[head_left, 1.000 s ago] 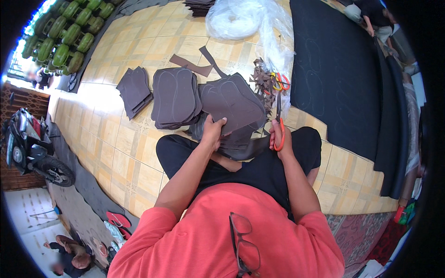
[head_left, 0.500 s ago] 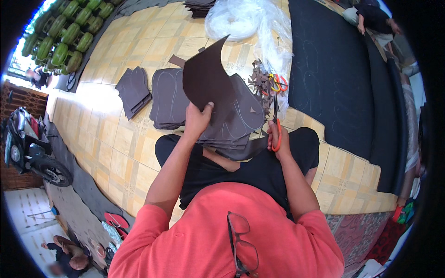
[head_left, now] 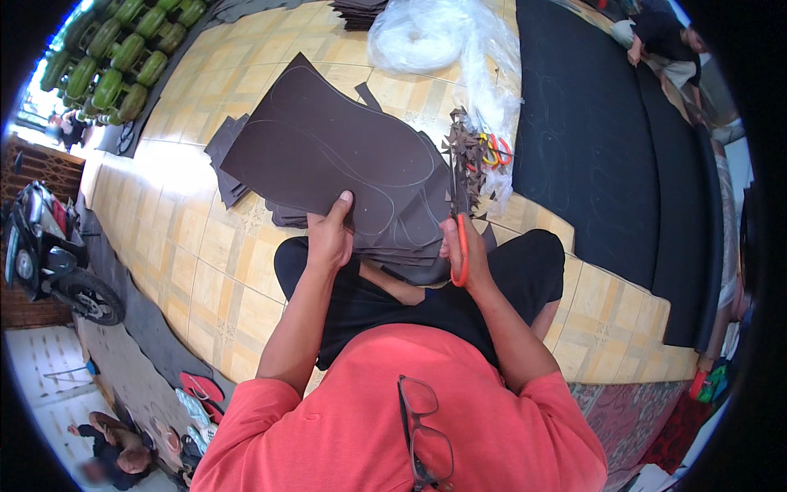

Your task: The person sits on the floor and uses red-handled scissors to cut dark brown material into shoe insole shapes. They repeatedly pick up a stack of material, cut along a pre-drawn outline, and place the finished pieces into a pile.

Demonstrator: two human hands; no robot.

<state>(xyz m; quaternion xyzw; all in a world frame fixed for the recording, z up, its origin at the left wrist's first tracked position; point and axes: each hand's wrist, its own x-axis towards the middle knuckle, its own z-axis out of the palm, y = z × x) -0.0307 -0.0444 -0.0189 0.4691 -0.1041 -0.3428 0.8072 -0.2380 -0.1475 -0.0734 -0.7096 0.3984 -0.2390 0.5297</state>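
Foam sheet [head_left: 328, 156]: 1, left hand [head_left: 329, 236] grasping | scissors [head_left: 459, 238]: 1, right hand [head_left: 463, 258] grasping

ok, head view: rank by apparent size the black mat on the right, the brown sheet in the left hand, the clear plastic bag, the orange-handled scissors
1. black mat, largest by far.
2. brown sheet in the left hand; it sits nearer the camera, so its lead over the bag is unsure.
3. clear plastic bag.
4. orange-handled scissors in the right hand, smallest.

Two pairs of scissors [head_left: 459, 246] — one motorbike [head_left: 45, 254], one clear plastic bag [head_left: 434, 37], one pair of glasses [head_left: 426, 435].
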